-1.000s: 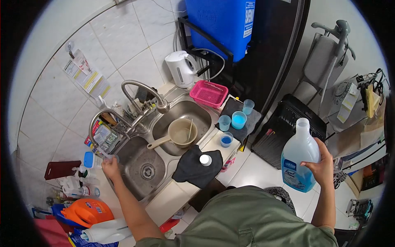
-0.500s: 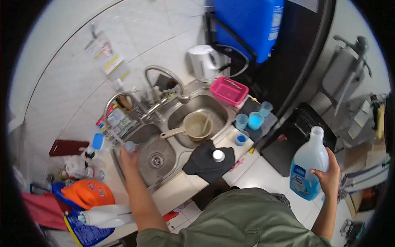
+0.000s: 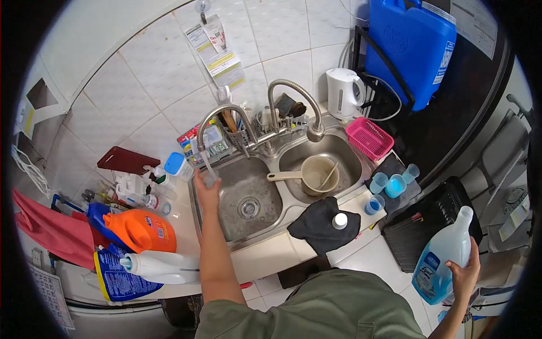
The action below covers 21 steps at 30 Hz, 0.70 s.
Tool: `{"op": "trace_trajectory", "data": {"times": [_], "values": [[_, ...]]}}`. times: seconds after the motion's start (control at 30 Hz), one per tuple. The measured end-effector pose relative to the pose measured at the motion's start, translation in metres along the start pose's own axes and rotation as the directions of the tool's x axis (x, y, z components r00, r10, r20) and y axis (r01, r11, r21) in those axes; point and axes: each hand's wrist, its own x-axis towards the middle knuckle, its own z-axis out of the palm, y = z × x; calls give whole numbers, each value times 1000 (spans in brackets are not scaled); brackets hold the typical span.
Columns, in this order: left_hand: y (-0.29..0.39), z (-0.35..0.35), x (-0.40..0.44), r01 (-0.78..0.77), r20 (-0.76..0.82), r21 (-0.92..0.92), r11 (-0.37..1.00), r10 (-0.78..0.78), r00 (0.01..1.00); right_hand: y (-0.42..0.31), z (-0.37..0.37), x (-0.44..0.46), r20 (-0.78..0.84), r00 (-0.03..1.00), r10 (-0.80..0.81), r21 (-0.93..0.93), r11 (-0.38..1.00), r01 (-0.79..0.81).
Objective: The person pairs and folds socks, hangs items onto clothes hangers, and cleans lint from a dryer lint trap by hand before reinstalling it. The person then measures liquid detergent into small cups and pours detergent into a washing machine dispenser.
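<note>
My left hand (image 3: pixel 208 193) is over the left sink basin (image 3: pixel 265 189), fingers closed around a small clear cup (image 3: pixel 212 179). A thin stream of water from the curved faucet (image 3: pixel 226 107) runs down to the cup. Off to the right, my right hand (image 3: pixel 465 273) grips a large plastic bottle (image 3: pixel 442 257) of blue liquid by its side. The bottle is uncapped and leans slightly. On a black cloth (image 3: pixel 322 229) at the counter's front edge sits a white cap (image 3: pixel 339 221). A beige saucepan (image 3: pixel 319 174) with a stick inside rests in the right basin.
Several cups of blue liquid (image 3: pixel 396 185) stand right of the sink, near a pink basket (image 3: pixel 369 139) and a white kettle (image 3: pixel 344 93). An orange detergent bottle (image 3: pixel 144 230) and a white bottle (image 3: pixel 169 267) lie on the left counter. A blue jerrycan (image 3: pixel 409 48) is at upper right.
The view has swung left, so the scene sits further right. My left hand now has the cup under running water at the faucet. My right hand still holds the bottle.
</note>
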Motion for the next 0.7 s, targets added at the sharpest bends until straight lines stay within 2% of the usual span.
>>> {"op": "trace_trajectory", "data": {"times": [0.07, 0.1, 0.17, 0.2, 0.23, 0.27, 0.33, 0.37, 0.47, 0.57, 0.6, 0.63, 0.67, 0.7], "values": [[6, 1, 9, 48, -54, -46, 998, -51, 997, 0, 2, -1, -4, 1000, -13, -23, 1000, 13], [10, 5, 9, 156, -13, -212, 965, -162, 987, -1, 3, -1, -8, 1000, -21, -44, 999, 21], [34, 7, 5, 359, 112, -499, 789, -352, 929, -5, 5, 0, -5, 1000, -19, -55, 998, 18], [11, 8, 11, 484, 194, -670, 563, -496, 846, -7, 5, 0, 0, 1000, -5, -46, 999, 5], [-26, 12, 20, 554, 308, -784, 281, -598, 740, -8, 6, 0, 5, 1000, 7, -38, 999, -7], [-48, 14, 25, 559, 441, -829, -28, -649, 621, -9, 7, 0, 7, 1000, -5, -24, 1000, 5], [-47, 14, 24, 502, 599, -785, -364, -655, 461, -8, 8, 1, 8, 1000, -30, 6, 1000, 30], [-46, 16, 26, 446, 678, -731, -516, -626, 385, -9, 8, 1, 7, 1000, -23, -9, 1000, 23], [-37, 19, 23, 295, 741, -669, -682, -581, 338, -12, 7, -1, 4, 1000, -14, -26, 1000, 14], [8, 24, 25, 127, 769, -640, -758, -628, 121, -15, 7, -1, 9, 999, -33, 1, 999, 33], [9, 35, 18, 394, 694, -706, -589, -685, 220, -17, 7, -2, 9, 1000, -30, -3, 1000, 30], [7, 47, 7, 607, 629, -715, -348, -700, 340, -18, 6, -2, 7, 1000, -26, -7, 1000, 27], [13, 58, 0, 741, 578, -669, -60, -670, 467, -20, 6, -2, 11, 1000, -16, -9, 1000, 16], [18, 71, -2, 857, 666, -515, -18, -638, 387, -22, 6, -1, 17, 1000, -7, -11, 1000, 7]]}}
